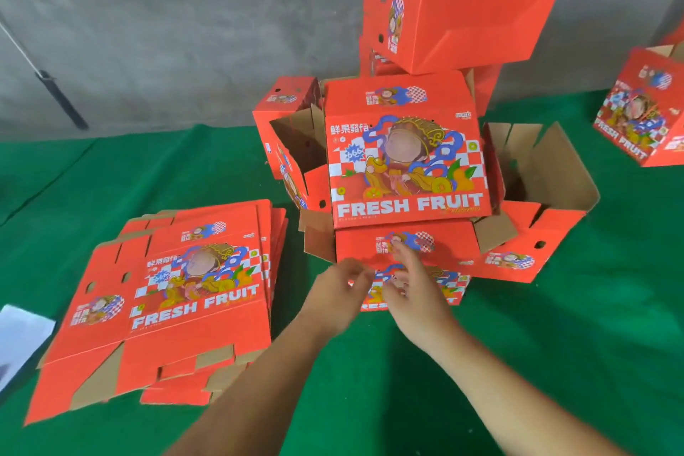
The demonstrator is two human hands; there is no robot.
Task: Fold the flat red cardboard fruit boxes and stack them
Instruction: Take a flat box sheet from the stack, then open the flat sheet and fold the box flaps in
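A pile of flat red boxes [177, 292] lies on the green surface [555, 363], near and to the left. They have not been folded yet. In the middle, a bit farther away, sits a messy heap of folded boxes. One folded box [407, 152] stands on top and shows the words FRESH FRUIT. It rests on a lower box [407, 255]. An open box [536, 196] leans at the right of the heap with its brown inside showing, and another open one [292, 144] leans at the left. A tall box [459, 18] is up high at the back. One more box [644, 107] sits far off to the right. A white sheet [22, 337] peeks in at the left edge.

Both hands reach out over the near side of the lower box. The left hand [340, 285] has loosely bent fingers and seems to hold nothing. The right hand [411, 285] has its fingers spread out and lies against the lower box or just above it. The hands are blurry, so I cannot tell which.

The cardboard looks light and stiff, and it should bend easily along its fold lines. The flaps look thin and could crease or tear if pulled hard. I think the best way is to hold a box by two sides, not by a flap. The shiny red print may be a little slippery. The heap looks wobbly, so a bump could knock it over.
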